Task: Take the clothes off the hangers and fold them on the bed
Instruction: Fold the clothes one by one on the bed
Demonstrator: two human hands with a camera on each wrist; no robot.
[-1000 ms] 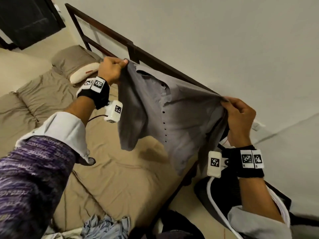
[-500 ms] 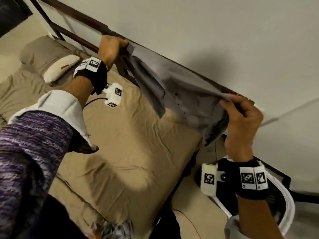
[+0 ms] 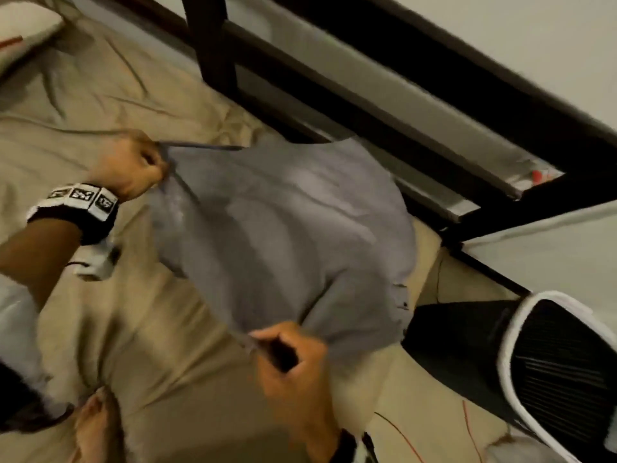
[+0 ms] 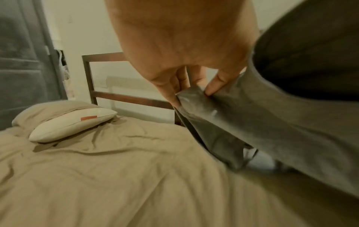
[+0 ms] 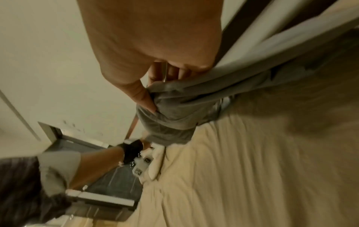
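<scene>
Your left hand [image 3: 128, 165] and right hand [image 3: 293, 369] each pinch the grey shirt [image 3: 283, 235], stretched mid-frame over the bed [image 3: 160, 379].

- I see a home bedroom: a bed [image 4: 120, 176] under a rumpled tan sheet.
- A cream pillow [image 4: 71, 124] lies by the dark wooden headboard [image 4: 108, 76].
- Beside it stands a grey door [image 4: 23, 64].

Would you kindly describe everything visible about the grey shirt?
The grey shirt is thin woven fabric with small dark buttons along one edge. It is off any hanger and spread over the tan bed, billowing slightly. The left hand pinches one corner and the right hand grips the opposite one.
</scene>
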